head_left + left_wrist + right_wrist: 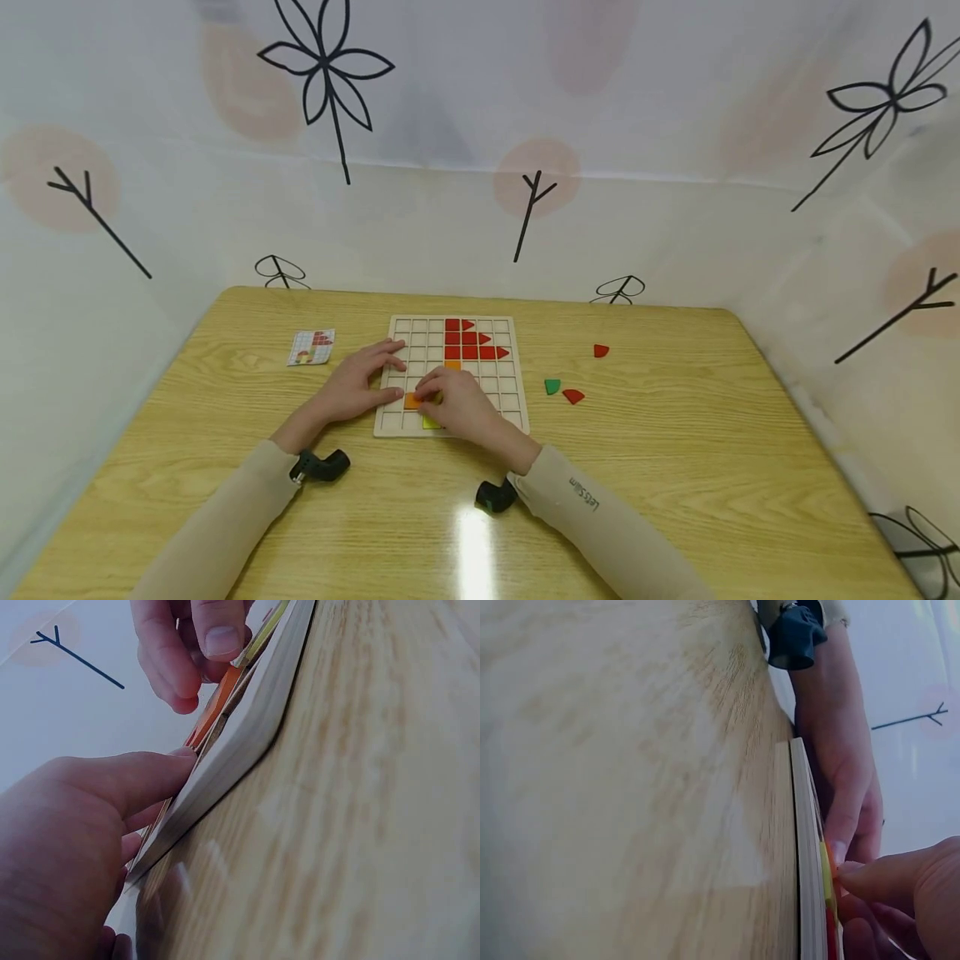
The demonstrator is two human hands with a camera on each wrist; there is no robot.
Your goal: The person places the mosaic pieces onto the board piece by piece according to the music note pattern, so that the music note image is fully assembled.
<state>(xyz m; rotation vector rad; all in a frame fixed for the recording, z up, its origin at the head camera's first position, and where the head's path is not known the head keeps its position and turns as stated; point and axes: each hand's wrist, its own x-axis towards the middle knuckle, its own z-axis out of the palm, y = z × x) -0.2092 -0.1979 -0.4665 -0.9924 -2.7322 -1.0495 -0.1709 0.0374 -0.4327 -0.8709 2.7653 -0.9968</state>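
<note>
A square wooden grid board (507,402) lies on the table, with rows of red pieces (468,339) in its upper part. Below them sits an orange square (452,365); a yellow piece (430,422) lies near the front edge. My left hand (352,385) rests at the board's left side with fingers spread, its thumb (161,774) touching the edge. Over the lower grid, my right hand (465,406) pinches at an orange piece (412,401) with curled fingers. In the right wrist view, that hand's thumb (881,879) meets the orange; the other fingertips are partly hidden.
A small picture card (311,347) showing a coloured grid pattern lies left of the board. To the right are a green quarter-round piece (552,387), a red quarter-round (573,397) and another red quarter-round (602,351) farther back. A patterned cloth (435,225) hangs behind the table.
</note>
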